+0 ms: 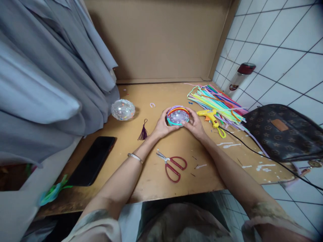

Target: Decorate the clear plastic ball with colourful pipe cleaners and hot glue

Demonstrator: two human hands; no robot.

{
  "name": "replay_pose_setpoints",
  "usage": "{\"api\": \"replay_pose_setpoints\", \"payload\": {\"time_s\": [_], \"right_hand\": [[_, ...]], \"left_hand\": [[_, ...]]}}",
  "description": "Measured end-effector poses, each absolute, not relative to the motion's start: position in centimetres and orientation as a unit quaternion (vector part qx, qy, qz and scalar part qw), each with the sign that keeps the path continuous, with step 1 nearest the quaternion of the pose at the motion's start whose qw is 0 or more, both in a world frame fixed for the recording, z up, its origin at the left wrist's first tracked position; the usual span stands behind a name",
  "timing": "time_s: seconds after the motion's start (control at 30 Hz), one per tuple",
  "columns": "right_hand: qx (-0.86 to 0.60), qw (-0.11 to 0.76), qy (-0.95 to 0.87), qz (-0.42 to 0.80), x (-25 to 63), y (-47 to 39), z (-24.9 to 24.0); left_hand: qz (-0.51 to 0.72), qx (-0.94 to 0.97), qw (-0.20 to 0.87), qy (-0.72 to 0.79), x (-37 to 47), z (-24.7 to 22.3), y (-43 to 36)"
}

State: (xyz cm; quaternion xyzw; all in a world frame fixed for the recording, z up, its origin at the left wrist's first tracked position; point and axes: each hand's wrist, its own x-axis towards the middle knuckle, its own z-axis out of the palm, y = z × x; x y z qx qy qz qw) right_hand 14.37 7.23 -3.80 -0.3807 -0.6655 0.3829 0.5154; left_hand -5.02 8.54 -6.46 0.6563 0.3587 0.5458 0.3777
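Note:
Between my two hands is a clear ball [178, 117] with coloured bands around it: red, yellow and lilac on top, turquoise along the lower edge. My left hand [163, 126] curls round its left side, thumb along the front. My right hand [194, 125] grips the right side with the thumb against the front lower edge. Just right of that hand lies a yellow glue gun [210, 116]. A dark purple tassel [143, 131] lies left of my left hand, and red-handled scissors [174, 165] rest in front, blades slightly apart.
Another clear ball [123, 110] with coloured specks sits by the grey curtain [50, 67]. Colourful pipe cleaners [217, 99] are piled at the back right. A black phone [93, 161] lies left, a brown patterned bag [282, 131] right. The glue gun's black cord [264, 155] crosses the table's right side.

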Motion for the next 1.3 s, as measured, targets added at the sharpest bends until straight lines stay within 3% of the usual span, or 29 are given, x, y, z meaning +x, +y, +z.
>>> {"api": "replay_pose_setpoints", "payload": {"time_s": [0.3, 1.07, 1.3], "right_hand": [[-0.379, 0.507, -0.661, 0.404, 14.4, 7.3, -3.8], [-0.346, 0.590, -0.512, 0.520, 14.4, 8.4, -4.6], [-0.335, 0.550, -0.553, 0.529, 14.6, 8.0, -4.1]], "left_hand": [[0.534, 0.667, 0.371, 0.364, -5.5, -7.0, 8.8], [0.531, 0.677, 0.395, 0.322, -6.0, -6.9, 8.5], [0.517, 0.670, 0.424, 0.323, -6.1, -6.2, 8.1]]}}
